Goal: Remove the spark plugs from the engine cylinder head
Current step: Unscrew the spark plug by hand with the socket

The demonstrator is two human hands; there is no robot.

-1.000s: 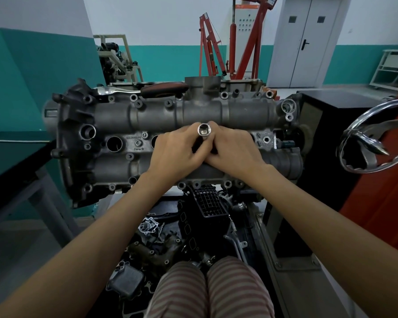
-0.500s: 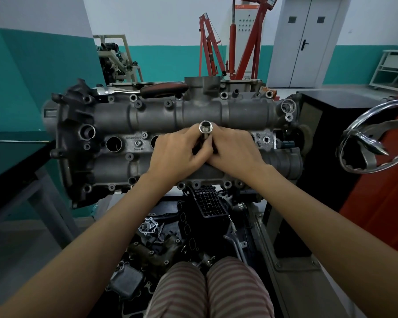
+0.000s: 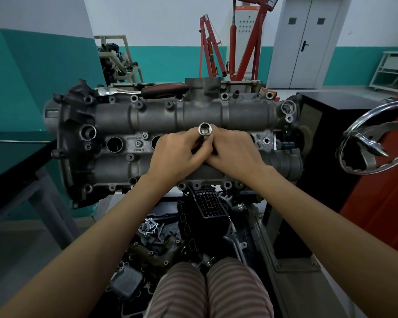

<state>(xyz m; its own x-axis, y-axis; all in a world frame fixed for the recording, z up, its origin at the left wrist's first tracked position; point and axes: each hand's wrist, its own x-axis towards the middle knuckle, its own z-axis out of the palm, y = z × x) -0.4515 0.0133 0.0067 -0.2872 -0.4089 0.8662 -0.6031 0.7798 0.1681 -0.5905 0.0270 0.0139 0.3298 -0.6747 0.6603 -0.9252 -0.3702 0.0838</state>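
both hands, left hand (image 3: 178, 154) and right hand (image 3: 233, 152), curl their fingers round the spark plug socket (image 3: 205, 131) standing in a middle well of the cylinder head (image 3: 216, 115), probably hand-spinning a plug loose, next lifting it straight out.

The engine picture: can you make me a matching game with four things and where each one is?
Things:
1. socket tube
2. ratchet wrench
3. shiny handwheel
4. striped trousers

Places:
A. lying on the far edge of the engine
B. at the bottom of the view
C. gripped between left hand and right hand
D. off to the right of the engine

Pairs: 1-C, 2-A, 3-D, 4-B
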